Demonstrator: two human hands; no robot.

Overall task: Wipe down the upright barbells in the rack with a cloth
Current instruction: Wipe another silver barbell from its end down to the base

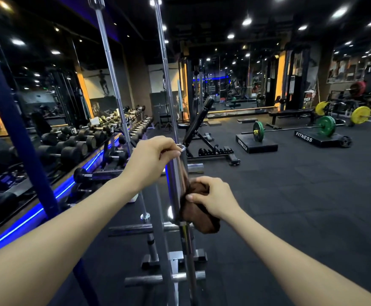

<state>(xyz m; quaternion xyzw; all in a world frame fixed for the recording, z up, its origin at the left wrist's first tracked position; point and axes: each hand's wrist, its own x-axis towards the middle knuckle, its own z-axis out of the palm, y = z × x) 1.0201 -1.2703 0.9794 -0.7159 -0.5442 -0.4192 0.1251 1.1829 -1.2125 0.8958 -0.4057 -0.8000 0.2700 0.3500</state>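
1. Left hand [152, 161] grips the top end of a chrome barbell sleeve [175, 184], fingers curled over its rim; the grip is closed on the sleeve.
2. Right hand [211, 198] holds a brown cloth [199, 214] bunched against the right side of the same sleeve, thumb and fingers pinching the fabric; the cloth's lower part hangs down beside the sleeve's bottom collar.
3. The sleeve stands near upright in a metal storage rack [173, 261]; the bar's thinner shaft continues downward from the collar into the rack's frame.
4. Two more barbells stand in the rack: one long chrome bar [111, 69] leaning to the left, another [164, 62] rising just behind the left hand; both run up out of the top of the view.
5. Horizontal pegs [133, 229] project from the rack below the hands.
6. To the left, a dumbbell rack [80, 142] runs along a mirrored wall, with a blue light strip [25, 221] beneath it.
7. Beyond, an adjustable bench [199, 127] sits on the black rubber floor [290, 206]; further right, a loaded barbell with green plates [324, 125] rests on blocks marked FITNESS [256, 145].
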